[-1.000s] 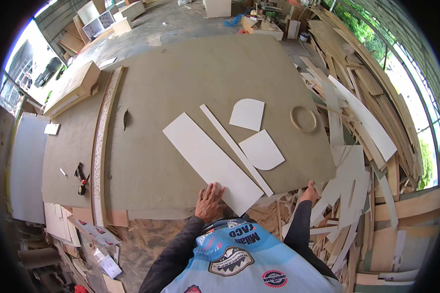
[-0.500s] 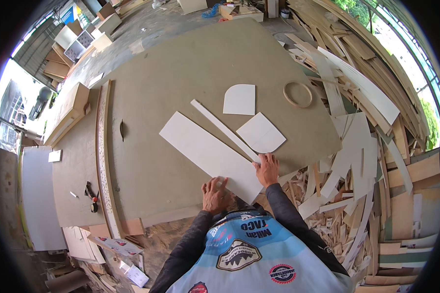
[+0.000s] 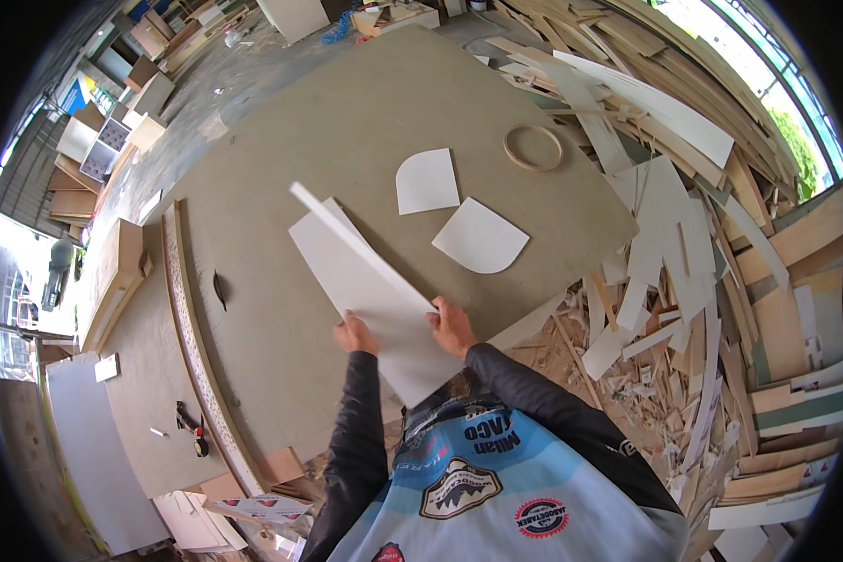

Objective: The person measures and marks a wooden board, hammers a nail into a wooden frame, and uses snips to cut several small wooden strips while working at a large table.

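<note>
A long white board slants across the near part of the table, its near end close to my body. My left hand is closed on its left edge. At the right edge my right hand is closed round the board and the near end of a narrow white strip. That strip runs along the board's right side, its far end sticking out past the board. Whether the board still touches the table, I cannot tell. Two white panels with one rounded corner each, an upper one and a lower one, lie to the right.
The big brown table also carries a tape ring, a small dark curved piece, a long slat, a wooden box and a black-and-orange tool. Wood offcuts are heaped along the right side.
The strip, earlier flat on the table beside the board, now sits against the board's right edge. My left hand has gone from resting at the near edge to gripping the board's side.
</note>
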`<state>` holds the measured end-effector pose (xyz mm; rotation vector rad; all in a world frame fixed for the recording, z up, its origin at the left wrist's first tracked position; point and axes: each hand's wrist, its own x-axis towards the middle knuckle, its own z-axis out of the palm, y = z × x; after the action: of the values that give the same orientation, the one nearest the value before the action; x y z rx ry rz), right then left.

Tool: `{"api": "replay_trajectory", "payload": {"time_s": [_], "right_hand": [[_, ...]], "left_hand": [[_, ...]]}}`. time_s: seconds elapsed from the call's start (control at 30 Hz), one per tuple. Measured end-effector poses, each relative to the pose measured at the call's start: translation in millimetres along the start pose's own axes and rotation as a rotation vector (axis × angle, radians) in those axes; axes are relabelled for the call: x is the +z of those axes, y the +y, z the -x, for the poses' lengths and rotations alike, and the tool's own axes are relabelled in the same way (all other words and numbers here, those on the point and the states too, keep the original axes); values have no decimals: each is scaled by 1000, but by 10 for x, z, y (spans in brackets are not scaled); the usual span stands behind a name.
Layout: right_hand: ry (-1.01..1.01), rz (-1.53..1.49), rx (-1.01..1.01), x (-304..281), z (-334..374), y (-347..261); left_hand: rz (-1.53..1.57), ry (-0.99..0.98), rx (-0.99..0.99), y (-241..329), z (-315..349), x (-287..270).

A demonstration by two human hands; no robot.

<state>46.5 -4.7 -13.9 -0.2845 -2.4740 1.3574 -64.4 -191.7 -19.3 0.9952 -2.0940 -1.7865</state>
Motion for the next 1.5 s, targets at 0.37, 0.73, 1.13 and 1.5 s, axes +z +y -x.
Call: {"api": "replay_trajectory", "payload": {"time_s": [0.37,0.73,1.13,1.5], "right_hand": [[552,-277,282,-1046,70,310],[885,-404,609,-1671,1252,1065],[923,-414,720,-1547,1247,1034],[933,-420,703,-1524,1324,1101]], "left_hand": [[-818,-354,479,950,-241,-1123],[-945,-560,502,460,132,-961],[-905,-563,561,319,217,-848],[-891,-564,582,267,134,-721]]}}
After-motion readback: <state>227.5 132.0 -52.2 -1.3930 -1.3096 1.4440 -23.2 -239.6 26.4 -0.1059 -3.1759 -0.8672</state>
